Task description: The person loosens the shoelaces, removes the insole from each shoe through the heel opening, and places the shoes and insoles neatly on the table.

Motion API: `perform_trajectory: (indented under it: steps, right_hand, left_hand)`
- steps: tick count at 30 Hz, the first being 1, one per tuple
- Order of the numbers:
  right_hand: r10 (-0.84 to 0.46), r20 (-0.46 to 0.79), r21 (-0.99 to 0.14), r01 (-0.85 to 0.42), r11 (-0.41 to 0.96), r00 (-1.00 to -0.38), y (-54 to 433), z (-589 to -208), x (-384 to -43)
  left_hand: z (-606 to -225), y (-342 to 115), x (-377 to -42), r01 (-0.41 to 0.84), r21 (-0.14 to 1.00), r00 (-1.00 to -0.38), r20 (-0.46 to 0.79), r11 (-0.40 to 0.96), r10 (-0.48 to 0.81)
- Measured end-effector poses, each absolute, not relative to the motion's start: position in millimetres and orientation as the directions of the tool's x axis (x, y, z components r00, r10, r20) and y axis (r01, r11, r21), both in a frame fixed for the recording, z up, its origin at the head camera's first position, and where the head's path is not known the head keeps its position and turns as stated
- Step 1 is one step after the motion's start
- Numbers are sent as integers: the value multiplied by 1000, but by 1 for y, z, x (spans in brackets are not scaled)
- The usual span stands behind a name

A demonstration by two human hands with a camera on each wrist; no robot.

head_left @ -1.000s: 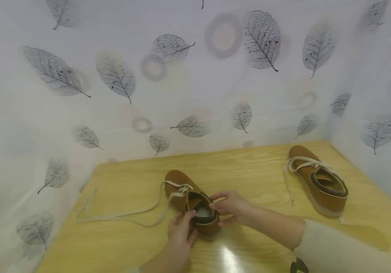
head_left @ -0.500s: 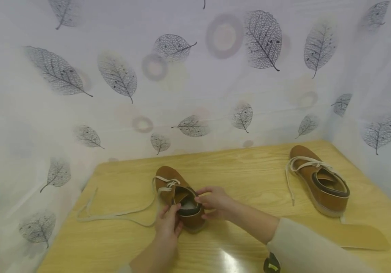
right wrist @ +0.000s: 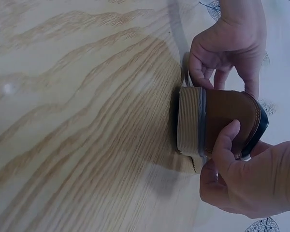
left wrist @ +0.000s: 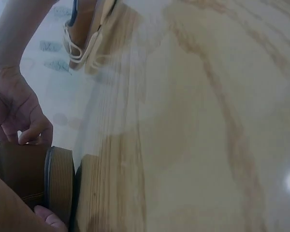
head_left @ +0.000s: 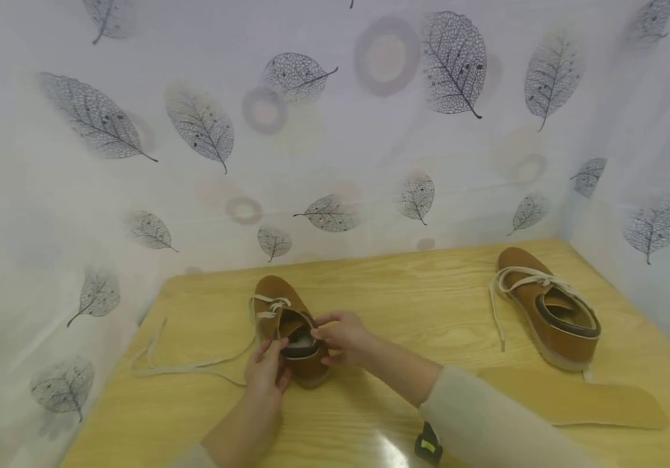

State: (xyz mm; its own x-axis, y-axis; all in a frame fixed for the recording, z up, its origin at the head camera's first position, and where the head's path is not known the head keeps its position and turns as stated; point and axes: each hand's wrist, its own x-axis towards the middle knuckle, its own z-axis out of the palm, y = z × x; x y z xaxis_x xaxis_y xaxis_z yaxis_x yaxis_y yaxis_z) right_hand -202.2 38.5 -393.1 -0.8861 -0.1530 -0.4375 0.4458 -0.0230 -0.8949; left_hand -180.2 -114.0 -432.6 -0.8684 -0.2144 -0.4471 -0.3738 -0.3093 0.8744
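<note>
Pale sheeting (head_left: 335,156), printed with dark leaves (head_left: 455,65) and faint rings (head_left: 365,57), hangs behind and on both sides of the wood-grain tabletop (head_left: 417,299), which shows glare (head_left: 392,452) at front.

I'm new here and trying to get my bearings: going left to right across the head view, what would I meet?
Trailing shoelace, left hand, right hand, dark item with a yellow-green patch, brown shoe at far right. Left out for overlap: held shoe, flat tan piece.

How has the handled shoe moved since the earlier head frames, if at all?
Yes: in the head view, the handled shoe has shifted left, away from the other shoe, and nearer the table's far edge.
</note>
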Motion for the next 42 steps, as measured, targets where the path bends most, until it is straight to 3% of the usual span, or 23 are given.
perform_trajectory:
  steps: [17, 30, 42]
  right_hand:
    - [-31, -426, -893, 426, -143, -904, -13, -388, -211]
    - [20, -431, -891, 422, -167, -902, -49, -392, -229]
    - [7, -472, -852, 455, -259, -881, -65, -393, -244]
  left_hand:
    - [-436, -167, -214, -392, 904, -894, -418, -169, -161]
    - [-429, -199, -234, -465, 870, -858, -489, -167, -157]
    - [-425, -215, -251, -415, 885, -877, -451, -211, -165]
